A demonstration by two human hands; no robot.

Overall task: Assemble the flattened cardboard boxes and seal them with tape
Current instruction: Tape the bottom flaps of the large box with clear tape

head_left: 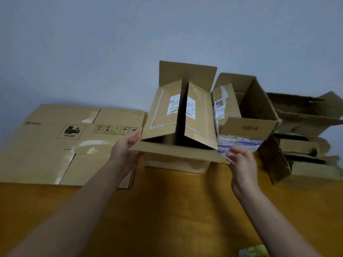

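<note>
Left hand [126, 148]: fingers [134, 136] straight and apart, laid against the left end of the near flap [176, 150], tips reaching the corner of the left side flap [163, 112]. Right hand [241, 160]: fingers loosely curved, clamped on nothing, tips at the near flap's right corner; contact cannot be confirmed. Step in hand, as judged: closing the top of the centre box [178, 164]. To do it well, press both side flaps flat first, since they stand tented with a dark gap between them, then bring the near flap and the upright far flap [187, 75] over them so their edges meet square, and hold that seam level for taping. No tape roll identified in view. The box stands at the middle of the table [176, 201], towards its far edge by the wall. Plain brown corrugated card, a white shipping label [173, 105] split across the side flaps, old tape residue along the edges. A large flattened carton [55, 145] lies to its left, an open box [250, 108] just to its right.
</note>
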